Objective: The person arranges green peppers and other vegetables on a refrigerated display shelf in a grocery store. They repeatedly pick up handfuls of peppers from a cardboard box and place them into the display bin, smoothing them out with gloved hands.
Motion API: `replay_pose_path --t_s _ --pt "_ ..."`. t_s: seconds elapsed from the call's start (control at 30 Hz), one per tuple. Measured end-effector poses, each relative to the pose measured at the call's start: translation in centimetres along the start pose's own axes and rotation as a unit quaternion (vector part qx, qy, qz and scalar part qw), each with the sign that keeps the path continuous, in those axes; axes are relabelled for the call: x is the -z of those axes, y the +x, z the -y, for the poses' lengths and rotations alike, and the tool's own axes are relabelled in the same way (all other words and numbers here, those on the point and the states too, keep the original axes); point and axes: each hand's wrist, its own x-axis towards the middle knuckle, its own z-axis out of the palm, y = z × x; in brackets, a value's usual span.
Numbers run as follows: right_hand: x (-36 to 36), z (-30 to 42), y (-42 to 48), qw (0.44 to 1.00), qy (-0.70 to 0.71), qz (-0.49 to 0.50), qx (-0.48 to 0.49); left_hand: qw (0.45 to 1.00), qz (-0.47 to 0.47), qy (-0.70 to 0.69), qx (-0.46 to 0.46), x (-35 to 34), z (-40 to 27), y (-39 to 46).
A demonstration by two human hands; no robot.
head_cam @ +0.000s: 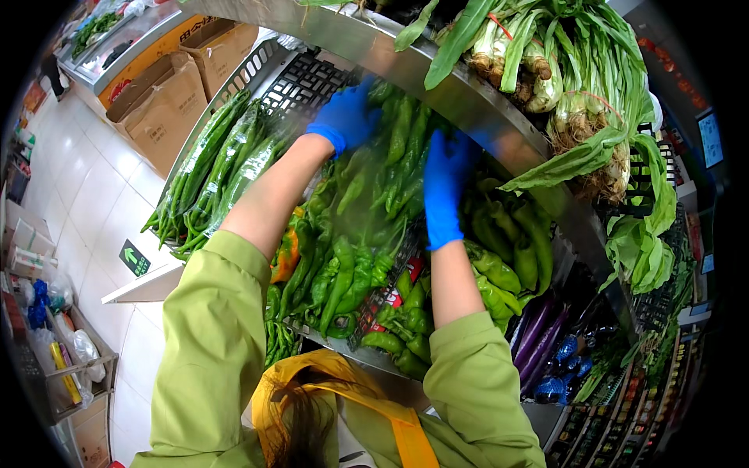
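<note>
My left hand (348, 117), in a blue glove, reaches over the back left of a heap of long green peppers (404, 158). My right hand (447, 181), gloved in blue too, is at the right side of the same heap. Both hands are blurred and their fingertips are partly hidden, so whether they grip any peppers cannot be told. Closer to me lie wrinkled green peppers (351, 272), with an orange-and-green pepper (286, 254) at their left. Plastic-wrapped long green peppers (205, 169) lie left of my left forearm.
A metal shelf edge (351, 35) curves above the peppers, carrying leafy vegetables with roots (597, 117). Behind my left hand is a black plastic crate (304, 79). Broad green peppers (526, 245) and purple eggplants (541, 339) lie right. Cardboard boxes (158, 117) stand beyond the left side.
</note>
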Motion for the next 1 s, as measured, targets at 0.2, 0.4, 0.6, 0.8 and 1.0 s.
replay_pose_path --t_s 0.2,0.4,0.6,0.8,1.0 --pt "1.9 3.6 -3.7 0.942 -0.125 0.244 -0.191 0.999 -0.026 0.018 -0.012 -0.8 0.5 -0.3" --pt "1.3 2.3 -2.0 0.949 -0.148 0.26 -0.103 0.996 -0.048 -0.026 -0.065 0.3 0.9 -1.7" --pt "3.1 6.5 -6.2 0.947 -0.046 0.278 -0.157 0.993 -0.038 -0.107 -0.042 4.3 1.8 -9.1" --pt "-0.4 7.8 -17.0 0.888 -0.095 0.449 -0.02 0.909 -0.123 -0.371 0.141 7.4 3.5 -22.9" --pt "-1.7 8.3 -16.9 0.913 -0.093 0.397 -0.02 0.836 -0.335 -0.313 0.301 9.2 9.8 -40.9"
